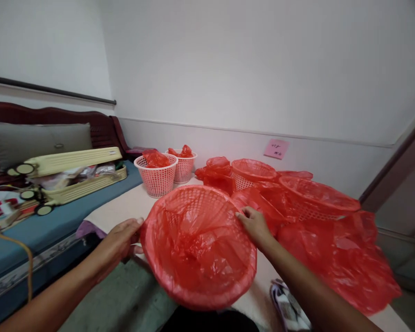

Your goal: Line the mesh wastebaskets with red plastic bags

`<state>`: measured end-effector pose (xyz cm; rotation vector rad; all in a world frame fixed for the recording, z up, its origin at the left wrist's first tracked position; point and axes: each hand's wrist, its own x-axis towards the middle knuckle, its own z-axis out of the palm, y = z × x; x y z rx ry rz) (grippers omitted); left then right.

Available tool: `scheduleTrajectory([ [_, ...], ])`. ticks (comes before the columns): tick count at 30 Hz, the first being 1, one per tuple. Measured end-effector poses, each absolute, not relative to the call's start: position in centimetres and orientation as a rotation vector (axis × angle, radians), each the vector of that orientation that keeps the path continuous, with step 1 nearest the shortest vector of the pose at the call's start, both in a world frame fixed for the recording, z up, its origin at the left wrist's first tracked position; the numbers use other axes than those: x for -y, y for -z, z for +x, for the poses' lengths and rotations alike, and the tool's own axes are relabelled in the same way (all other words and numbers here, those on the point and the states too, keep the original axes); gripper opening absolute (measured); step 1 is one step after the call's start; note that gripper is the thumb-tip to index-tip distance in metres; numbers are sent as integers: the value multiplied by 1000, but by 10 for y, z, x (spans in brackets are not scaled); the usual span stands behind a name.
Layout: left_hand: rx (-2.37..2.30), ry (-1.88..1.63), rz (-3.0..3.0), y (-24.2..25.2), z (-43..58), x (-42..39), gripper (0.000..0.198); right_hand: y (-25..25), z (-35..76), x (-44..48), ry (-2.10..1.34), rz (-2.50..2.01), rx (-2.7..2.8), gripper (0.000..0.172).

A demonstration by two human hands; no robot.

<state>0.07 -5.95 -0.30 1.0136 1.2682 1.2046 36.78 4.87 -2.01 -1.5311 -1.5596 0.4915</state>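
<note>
Tilted toward me in the middle is a round plastic basket (200,249) with a lattice wall, lined with a thin red plastic bag (193,230) that is folded over its rim. My left hand (126,235) grips the rim on the left side, thumb on top and fingers beneath. On the upper right of the same rim, my right hand (254,223) is closed, with its fingers partly hidden. Just beyond my right hand lie crumpled red plastic bags (263,203) and a bag-covered basket (254,170).
Two white baskets (157,177) with red bags inside stand at the back left of the table (114,207). A larger bag-covered basket (318,198) sits right. An open yellow suitcase (79,184) rests on a blue bed (17,251). A pink note (275,148) hangs on the wall.
</note>
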Motion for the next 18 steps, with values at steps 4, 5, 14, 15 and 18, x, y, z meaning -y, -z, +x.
scheduleTrajectory([
  [4, -1068, -1275, 860, 10, 16, 54, 29, 25, 373, -51, -547, -1532, 1521, 31],
  [5, -1028, -1287, 826, 13, 19, 52, 26, 26, 374, -51, -570, -1531, 1510, 32],
  [14, -842, -1383, 674, 24, 44, 46, 11, 30, 381, -52, -753, -1526, 1363, 33],
  [15, -835, -1385, 668, 24, 44, 47, 11, 30, 382, -52, -770, -1521, 1344, 33],
  [18, -836, -1366, 639, 24, 43, 57, 14, 29, 381, -52, -847, -1487, 1285, 33],
])
